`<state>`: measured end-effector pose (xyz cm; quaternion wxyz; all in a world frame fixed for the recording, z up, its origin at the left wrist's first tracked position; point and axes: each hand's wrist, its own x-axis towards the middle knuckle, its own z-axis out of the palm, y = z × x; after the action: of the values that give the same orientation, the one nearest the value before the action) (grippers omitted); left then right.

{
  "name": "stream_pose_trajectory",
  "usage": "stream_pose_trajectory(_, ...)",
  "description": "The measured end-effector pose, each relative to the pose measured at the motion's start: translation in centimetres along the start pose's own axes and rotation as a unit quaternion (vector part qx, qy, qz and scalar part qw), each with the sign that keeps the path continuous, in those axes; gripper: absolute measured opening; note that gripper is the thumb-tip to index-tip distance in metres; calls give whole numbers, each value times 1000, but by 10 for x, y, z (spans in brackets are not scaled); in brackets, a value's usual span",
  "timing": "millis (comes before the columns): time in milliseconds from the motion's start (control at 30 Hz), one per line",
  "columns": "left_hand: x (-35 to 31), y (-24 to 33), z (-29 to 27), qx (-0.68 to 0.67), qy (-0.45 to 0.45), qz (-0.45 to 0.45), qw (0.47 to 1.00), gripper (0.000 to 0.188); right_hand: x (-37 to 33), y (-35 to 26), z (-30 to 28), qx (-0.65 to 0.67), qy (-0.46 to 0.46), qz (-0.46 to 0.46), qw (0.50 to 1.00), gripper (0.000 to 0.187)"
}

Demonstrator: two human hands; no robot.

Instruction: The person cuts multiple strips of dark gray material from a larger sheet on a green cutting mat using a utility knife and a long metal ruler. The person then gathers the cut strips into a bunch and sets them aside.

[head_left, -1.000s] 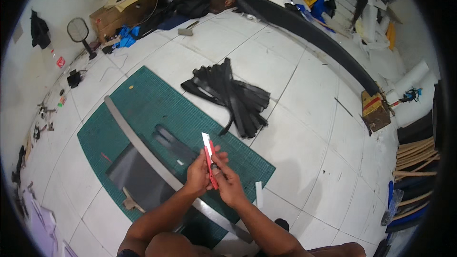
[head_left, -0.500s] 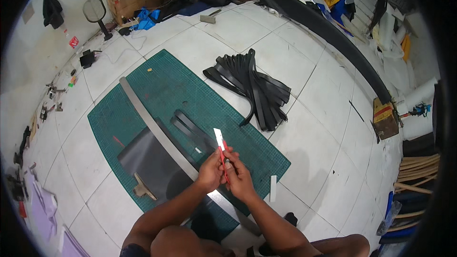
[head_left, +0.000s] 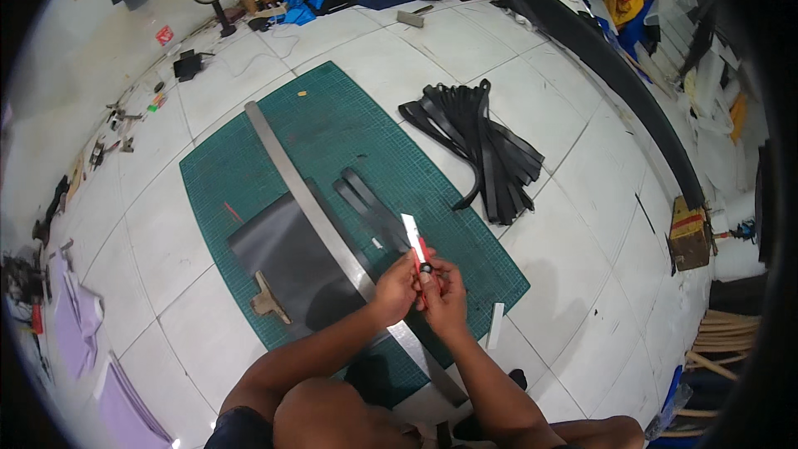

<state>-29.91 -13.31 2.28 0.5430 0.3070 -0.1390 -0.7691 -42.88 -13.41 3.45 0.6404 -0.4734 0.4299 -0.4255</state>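
A red utility knife point(head_left: 423, 251) points up and away from me over the green cutting mat point(head_left: 249, 137), its pale blade out. My right hand point(head_left: 445, 298) is closed round the handle, thumb beside a round black part. My left hand point(head_left: 394, 291) pinches the knife from the left side. Beneath my left forearm, a long steel ruler point(head_left: 299, 187) runs diagonally across the mat, along the edge of a dark grey sheet point(head_left: 287, 254). Narrow black strips point(head_left: 366, 204) lie right of the ruler, partly hidden by my hands.
A bundle of black straps point(head_left: 482, 150) rests beyond the mat's right edge. On the sheet's near-left edge sits a brownish clamp-like piece point(head_left: 268, 301). A white bar point(head_left: 495, 326) lies by the mat's right corner. A long black padded piece point(head_left: 615, 66) curves along the right side.
The whole view has shifted, so the mat and hands appear further right and the mat a little higher. Both hands stay on the knife, and the round black part by my thumb shows more plainly.
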Motion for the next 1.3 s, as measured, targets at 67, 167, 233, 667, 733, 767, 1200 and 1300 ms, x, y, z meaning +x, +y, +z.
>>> stream_pose_trajectory(67, 4, -11, 1, -26, 32, 10, 999, 49, -1, 4, 0, -60, 45, 35, 997, 39)
stream_pose_trajectory(167, 2, -13, 4, -43, 84, 11, 995, 49, -7, -6, 7, -121, 53, 61, 989, 40)
stream_pose_trajectory(233, -2, -5, -12, 37, 53, -17, 998, 48, -6, -1, 7, -121, 25, 33, 992, 38)
stream_pose_trajectory(667, 15, 13, -48, 386, 88, 132, 909, 46, 16, 2, -17, -253, 122, 4, 960, 39)
stream_pose_trajectory(733, 21, 55, -78, 538, 256, 168, 786, 51, 29, 1, -52, -341, 151, -16, 928, 41)
stream_pose_trajectory(767, 19, 77, -109, 626, 295, 226, 686, 54, 36, 3, -71, -363, 152, 8, 919, 43)
stream_pose_trajectory(1200, 9, 116, -206, 820, 332, 179, 431, 72, -16, 40, -168, -601, 289, 52, 743, 60)
stream_pose_trajectory(1300, 6, 117, -208, 821, 339, 157, 432, 72, -58, 49, -164, -586, 290, 128, 746, 59)
